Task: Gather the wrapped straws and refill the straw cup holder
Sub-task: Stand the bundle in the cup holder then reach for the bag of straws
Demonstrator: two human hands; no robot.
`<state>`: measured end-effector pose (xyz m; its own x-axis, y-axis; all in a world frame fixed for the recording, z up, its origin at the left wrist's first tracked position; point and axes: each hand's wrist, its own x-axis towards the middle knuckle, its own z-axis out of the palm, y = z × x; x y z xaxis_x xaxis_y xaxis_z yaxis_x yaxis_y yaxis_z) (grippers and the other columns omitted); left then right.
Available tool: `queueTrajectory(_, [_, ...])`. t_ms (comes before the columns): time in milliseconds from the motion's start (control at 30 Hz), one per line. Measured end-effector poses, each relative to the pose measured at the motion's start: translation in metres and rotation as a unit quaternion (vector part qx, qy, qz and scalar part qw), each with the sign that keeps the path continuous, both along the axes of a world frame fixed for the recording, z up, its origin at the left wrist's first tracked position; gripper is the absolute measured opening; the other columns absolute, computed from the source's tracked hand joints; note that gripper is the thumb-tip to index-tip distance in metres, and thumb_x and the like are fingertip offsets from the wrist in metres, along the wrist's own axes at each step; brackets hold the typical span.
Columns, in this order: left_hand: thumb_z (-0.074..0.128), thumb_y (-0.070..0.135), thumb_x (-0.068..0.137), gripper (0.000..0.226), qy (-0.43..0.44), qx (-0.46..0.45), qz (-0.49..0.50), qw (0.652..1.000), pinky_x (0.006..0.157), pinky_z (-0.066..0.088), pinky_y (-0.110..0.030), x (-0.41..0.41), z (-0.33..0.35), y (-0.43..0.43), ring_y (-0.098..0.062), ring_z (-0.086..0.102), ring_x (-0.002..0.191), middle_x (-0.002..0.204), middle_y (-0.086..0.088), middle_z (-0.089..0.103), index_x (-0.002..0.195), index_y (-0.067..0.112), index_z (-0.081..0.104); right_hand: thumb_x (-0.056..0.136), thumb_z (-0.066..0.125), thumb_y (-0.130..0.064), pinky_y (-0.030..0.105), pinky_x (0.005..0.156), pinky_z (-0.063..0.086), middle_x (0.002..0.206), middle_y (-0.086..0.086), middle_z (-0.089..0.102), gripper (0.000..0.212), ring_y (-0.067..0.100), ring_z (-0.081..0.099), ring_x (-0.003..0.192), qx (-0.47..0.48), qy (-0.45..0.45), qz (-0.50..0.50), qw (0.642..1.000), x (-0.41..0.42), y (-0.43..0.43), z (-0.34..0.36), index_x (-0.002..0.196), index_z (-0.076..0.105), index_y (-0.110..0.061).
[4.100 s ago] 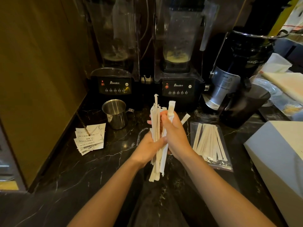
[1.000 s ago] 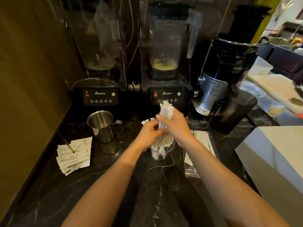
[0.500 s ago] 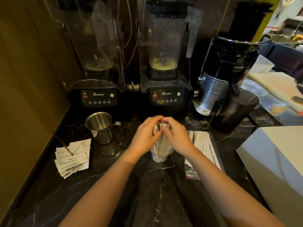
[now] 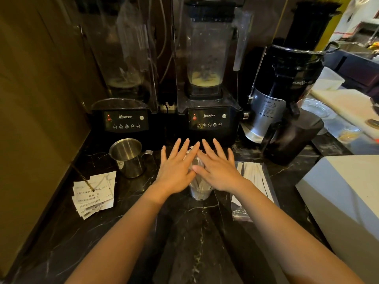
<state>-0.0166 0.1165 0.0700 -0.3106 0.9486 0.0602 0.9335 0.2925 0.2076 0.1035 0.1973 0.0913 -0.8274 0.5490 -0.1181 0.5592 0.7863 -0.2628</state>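
A clear straw cup holder [image 4: 200, 191] stands on the black marble counter, packed with paper-wrapped straws whose tops [image 4: 189, 153] peek out between my hands. My left hand [image 4: 177, 168] and my right hand [image 4: 218, 168] lie flat, fingers spread, side by side over the tops of the straws, palms down and holding nothing. The hands hide most of the bundle. To the right lies a clear plastic bag [image 4: 253, 178] with more wrapped straws in it.
Two black blenders [image 4: 125, 119] [image 4: 209, 118] stand behind the cup, a juicer [image 4: 283, 103] at the back right. A steel pitcher [image 4: 128, 156] and a receipt spike with slips [image 4: 93, 191] sit at the left. A white box [image 4: 346, 193] is at the right.
My hands lowered the held bundle of straws into the cup, let go of it, and now spread flat over its top.
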Motion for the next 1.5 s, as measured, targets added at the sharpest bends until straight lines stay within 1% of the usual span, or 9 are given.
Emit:
queueTrajectory(133, [0.027, 0.042, 0.095, 0.064, -0.017, -0.030, -0.004, 0.999, 0.115, -0.013, -0.048, 0.001, 0.006, 0.001, -0.019, -0.018, 0.145, 0.159, 0.001, -0.011, 0.146, 0.032, -0.010, 0.096, 0.022, -0.050, 0.052, 0.116, -0.009, 0.159, -0.001, -0.015, 0.061, 0.020, -0.022, 0.144, -0.023, 0.012, -0.010, 1.000, 0.000, -0.002, 0.001, 0.148, -0.001, -0.028])
queueTrajectory(333, [0.027, 0.051, 0.093, 0.064, -0.021, 0.005, 0.014, 1.000, 0.115, -0.014, -0.047, 0.001, 0.020, -0.001, -0.020, -0.022, 0.143, 0.158, -0.003, -0.018, 0.130, 0.036, -0.023, 0.095, 0.021, -0.052, 0.050, 0.115, -0.010, 0.157, -0.001, -0.020, 0.067, 0.018, -0.020, 0.144, -0.040, 0.068, -0.063, 0.995, 0.009, -0.001, 0.010, 0.146, -0.015, -0.028])
queueTrajectory(500, [0.030, 0.053, 0.092, 0.065, -0.008, 0.035, 0.014, 0.999, 0.114, -0.015, -0.047, 0.010, 0.039, 0.001, -0.020, -0.023, 0.143, 0.157, -0.003, -0.019, 0.129, 0.039, -0.022, 0.094, 0.018, -0.053, 0.050, 0.115, -0.011, 0.156, -0.001, -0.023, 0.069, 0.018, -0.022, 0.144, -0.031, 0.078, -0.093, 0.992, 0.022, 0.006, 0.027, 0.144, -0.021, -0.025])
queueTrajectory(633, [0.029, 0.052, 0.093, 0.068, -0.001, 0.042, -0.004, 0.999, 0.114, -0.014, -0.046, 0.028, 0.048, 0.006, -0.020, -0.023, 0.143, 0.157, -0.004, -0.019, 0.143, 0.034, -0.014, 0.094, 0.019, -0.053, 0.049, 0.115, -0.012, 0.156, -0.001, -0.024, 0.069, 0.018, -0.022, 0.144, -0.021, 0.083, -0.118, 0.989, 0.045, 0.012, 0.036, 0.144, -0.021, -0.026])
queueTrajectory(933, [0.032, 0.045, 0.095, 0.065, -0.020, 0.028, -0.124, 0.992, 0.117, -0.007, -0.039, 0.093, 0.038, 0.027, -0.021, -0.017, 0.145, 0.159, -0.006, -0.014, 0.147, 0.032, -0.005, 0.094, 0.022, -0.053, 0.048, 0.117, -0.006, 0.156, 0.000, -0.023, 0.071, 0.020, -0.018, 0.145, -0.035, 0.064, -0.197, 0.978, 0.120, 0.025, 0.017, 0.144, -0.020, -0.027])
queueTrajectory(1067, [0.031, 0.045, 0.095, 0.064, -0.037, 0.000, -0.172, 0.984, 0.117, -0.007, -0.035, 0.119, 0.023, 0.035, -0.021, -0.017, 0.145, 0.159, -0.006, -0.014, 0.147, 0.031, -0.004, 0.093, 0.022, -0.054, 0.048, 0.117, -0.003, 0.157, 0.001, -0.022, 0.071, 0.022, -0.014, 0.146, -0.052, 0.030, -0.226, 0.972, 0.147, 0.028, -0.003, 0.144, -0.020, -0.026])
queueTrajectory(1233, [0.031, 0.044, 0.096, 0.065, -0.036, -0.062, -0.184, 0.980, 0.119, -0.003, -0.036, 0.135, -0.012, 0.040, -0.023, -0.013, 0.146, 0.159, -0.008, -0.012, 0.148, 0.028, -0.005, 0.094, 0.023, -0.053, 0.047, 0.118, 0.000, 0.157, 0.004, -0.019, 0.072, 0.025, -0.011, 0.146, -0.083, -0.005, -0.242, 0.967, 0.169, 0.024, -0.033, 0.145, -0.018, -0.024])
queueTrajectory(1367, [0.033, 0.045, 0.095, 0.066, -0.041, -0.112, -0.186, 0.975, 0.119, 0.001, -0.038, 0.139, -0.043, 0.040, -0.023, -0.008, 0.147, 0.160, -0.007, -0.007, 0.148, 0.027, -0.001, 0.095, 0.026, -0.051, 0.048, 0.118, 0.002, 0.158, 0.006, -0.018, 0.073, 0.025, -0.010, 0.146, -0.098, -0.037, -0.225, 0.969, 0.173, 0.019, -0.055, 0.146, -0.018, -0.022])
queueTrajectory(1500, [0.036, 0.045, 0.094, 0.066, -0.034, -0.152, -0.193, 0.969, 0.120, 0.004, -0.037, 0.141, -0.064, 0.037, -0.022, -0.001, 0.147, 0.160, -0.006, 0.002, 0.149, 0.025, 0.006, 0.094, 0.033, -0.048, 0.045, 0.119, 0.005, 0.159, 0.007, -0.012, 0.075, 0.025, -0.006, 0.147, -0.078, -0.063, -0.180, 0.978, 0.172, 0.013, -0.074, 0.147, -0.013, -0.020])
